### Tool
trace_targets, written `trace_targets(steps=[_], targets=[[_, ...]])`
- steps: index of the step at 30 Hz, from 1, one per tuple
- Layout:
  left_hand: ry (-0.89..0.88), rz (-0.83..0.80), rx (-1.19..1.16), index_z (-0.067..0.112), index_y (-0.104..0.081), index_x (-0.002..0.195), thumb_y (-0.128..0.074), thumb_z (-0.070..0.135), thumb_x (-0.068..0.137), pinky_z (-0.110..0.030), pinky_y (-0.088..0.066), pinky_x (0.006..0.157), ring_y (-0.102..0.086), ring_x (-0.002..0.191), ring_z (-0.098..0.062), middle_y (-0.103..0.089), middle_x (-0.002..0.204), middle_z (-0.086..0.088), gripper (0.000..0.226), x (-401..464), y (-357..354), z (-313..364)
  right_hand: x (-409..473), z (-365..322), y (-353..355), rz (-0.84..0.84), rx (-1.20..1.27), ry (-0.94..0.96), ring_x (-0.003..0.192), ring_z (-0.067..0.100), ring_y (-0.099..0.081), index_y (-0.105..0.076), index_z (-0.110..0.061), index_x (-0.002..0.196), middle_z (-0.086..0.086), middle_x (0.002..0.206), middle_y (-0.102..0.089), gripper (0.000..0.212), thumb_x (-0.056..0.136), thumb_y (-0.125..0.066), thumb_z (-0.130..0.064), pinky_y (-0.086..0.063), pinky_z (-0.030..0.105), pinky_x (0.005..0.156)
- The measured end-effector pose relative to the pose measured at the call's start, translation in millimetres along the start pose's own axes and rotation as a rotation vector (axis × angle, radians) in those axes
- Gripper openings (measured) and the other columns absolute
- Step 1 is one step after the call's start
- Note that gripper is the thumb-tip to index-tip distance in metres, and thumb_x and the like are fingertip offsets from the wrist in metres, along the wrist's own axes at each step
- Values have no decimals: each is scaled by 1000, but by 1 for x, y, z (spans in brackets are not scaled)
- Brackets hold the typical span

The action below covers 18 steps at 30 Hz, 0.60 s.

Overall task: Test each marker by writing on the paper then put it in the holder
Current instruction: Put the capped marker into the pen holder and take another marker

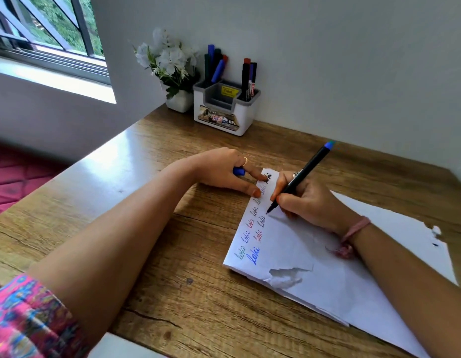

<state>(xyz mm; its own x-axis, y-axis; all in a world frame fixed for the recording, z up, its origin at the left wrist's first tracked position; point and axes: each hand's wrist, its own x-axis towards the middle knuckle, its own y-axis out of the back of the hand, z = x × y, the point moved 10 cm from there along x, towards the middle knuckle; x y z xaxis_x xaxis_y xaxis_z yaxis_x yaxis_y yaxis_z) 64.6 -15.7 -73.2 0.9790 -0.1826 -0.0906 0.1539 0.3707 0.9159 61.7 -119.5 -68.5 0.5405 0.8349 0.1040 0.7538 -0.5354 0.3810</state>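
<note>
My right hand (305, 200) grips a black marker with a blue end (305, 171), its tip touching the white paper (327, 267) beside rows of handwritten words in blue, red and black. My left hand (224, 170) holds a blue cap (239, 171) between curled fingers while two straight fingers press the paper's top left corner. The white and grey holder (224, 109) stands at the back against the wall, with several markers upright in its left and right compartments.
A white pot of white flowers (170, 65) stands left of the holder. The wooden table (147, 228) ends at the left near a window and a pink mattress. The paper has torn spots along its front and right edges.
</note>
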Motion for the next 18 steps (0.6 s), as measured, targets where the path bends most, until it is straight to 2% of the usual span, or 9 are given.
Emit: trace_targets(steps=[2,6,10,13,16,18], targets=[[-3,-2,-7,45,-54,125,-59,59,78,-21,-36,62,-52,78,-7,-57,89,12,49,1,-1,-2,1,0,0,-4,8,1,43,1,-49,-55,-11,69,-10,49,-57,7,68,-52,-4,-39,11,46],[20,4,-19,44,-55,125,-61,55,79,-18,-30,58,-46,70,-1,-43,78,26,48,1,0,-3,1,-1,-1,-16,-37,12,44,1,-50,-57,-13,68,-9,48,-56,8,67,-53,-6,-39,12,48],[15,4,-13,43,-55,124,-61,54,80,-19,-30,59,-46,71,-2,-42,78,27,46,0,1,-1,1,-1,-1,-21,-63,31,47,0,-50,-58,-13,69,-10,51,-58,8,68,-54,-7,-39,11,50],[14,6,-41,44,-57,122,-64,57,76,-21,-39,68,-51,82,-4,-55,91,19,48,0,0,-4,2,-1,1,3,-60,47,51,0,-52,-61,-13,74,-13,57,-61,7,71,-56,-8,-41,13,53],[17,-12,-55,47,-57,120,-61,67,67,-34,-48,86,-57,96,-11,-62,109,11,57,0,-3,-7,2,-1,0,-11,-66,49,48,1,-51,-60,-13,72,-12,55,-60,8,70,-56,-7,-40,13,51],[21,-17,-58,47,-57,119,-58,71,63,-38,-48,89,-58,96,-13,-63,110,9,60,0,-3,-7,2,0,0,-19,-59,48,46,1,-48,-59,-17,68,-10,53,-58,8,67,-57,-10,-38,12,49]])
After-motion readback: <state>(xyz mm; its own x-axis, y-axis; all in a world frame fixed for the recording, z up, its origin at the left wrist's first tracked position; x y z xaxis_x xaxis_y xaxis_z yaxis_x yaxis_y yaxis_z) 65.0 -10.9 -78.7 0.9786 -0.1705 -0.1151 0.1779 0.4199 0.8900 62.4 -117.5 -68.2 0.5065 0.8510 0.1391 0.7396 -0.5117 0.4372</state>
